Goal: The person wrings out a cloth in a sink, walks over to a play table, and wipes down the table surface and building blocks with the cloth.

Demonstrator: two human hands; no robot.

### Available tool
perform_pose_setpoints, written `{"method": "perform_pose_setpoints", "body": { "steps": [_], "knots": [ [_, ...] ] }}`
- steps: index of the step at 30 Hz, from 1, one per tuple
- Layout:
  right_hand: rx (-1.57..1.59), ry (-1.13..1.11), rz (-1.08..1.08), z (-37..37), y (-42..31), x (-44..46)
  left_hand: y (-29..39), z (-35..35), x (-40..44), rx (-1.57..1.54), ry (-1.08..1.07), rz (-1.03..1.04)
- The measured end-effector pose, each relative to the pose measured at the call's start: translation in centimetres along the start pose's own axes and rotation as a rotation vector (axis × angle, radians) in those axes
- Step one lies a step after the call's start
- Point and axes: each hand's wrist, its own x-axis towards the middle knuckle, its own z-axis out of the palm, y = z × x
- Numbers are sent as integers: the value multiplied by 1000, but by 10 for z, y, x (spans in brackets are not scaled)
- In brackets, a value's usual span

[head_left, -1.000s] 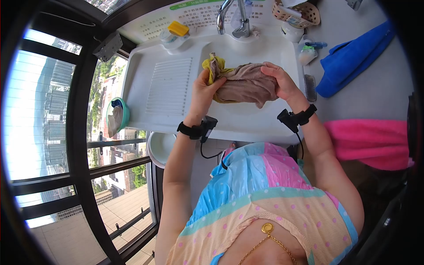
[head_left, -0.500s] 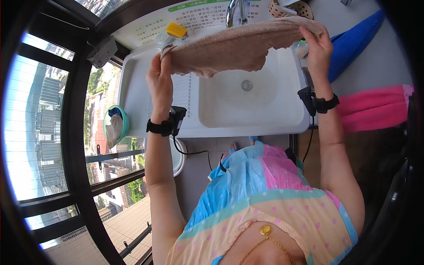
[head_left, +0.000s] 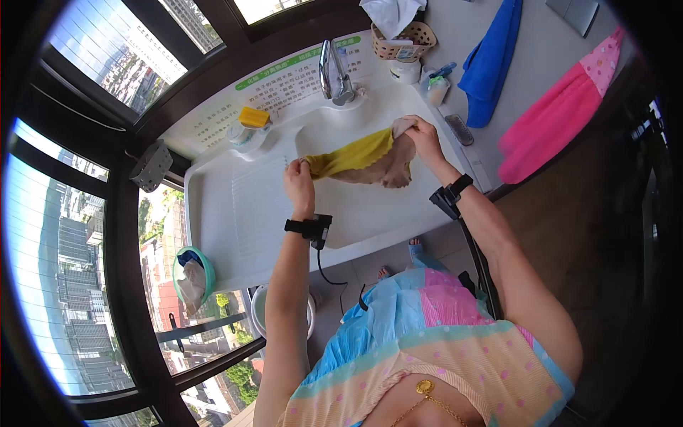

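A towel [head_left: 353,157], yellow on one face and greyish brown on the other, is stretched over the white sink [head_left: 348,213]. My left hand [head_left: 299,188] pinches its yellow left end. At the other end, my right hand [head_left: 425,144] grips a bunched, pale corner. Between them the cloth sags, its brown part hanging lower on the right. Both hands are closed on the fabric, and the fingertips are partly hidden by it. Behind the towel stands the chrome faucet [head_left: 334,78].
A yellow sponge [head_left: 253,117] sits at the back left. To the right are a woven basket [head_left: 403,47], a dark brush [head_left: 459,130], a blue cloth [head_left: 490,67] and a pink cloth [head_left: 551,117]. A green basin [head_left: 210,274] hangs left; a white bucket [head_left: 311,313] stands below.
Both hands have come lower and closer together with the towel. Its yellow face now shows, where only brown was seen before. The view has also turned and shifted.
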Motion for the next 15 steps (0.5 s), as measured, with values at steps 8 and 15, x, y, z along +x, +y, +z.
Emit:
{"method": "perform_pose_setpoints", "body": {
  "steps": [8,15],
  "knots": [
    [52,163,150,-17,19,-75,19,16,-32,163,-298,86],
    [313,337,176,-89,13,-125,105,-11,-82,-312,-228,191]
  ]
}}
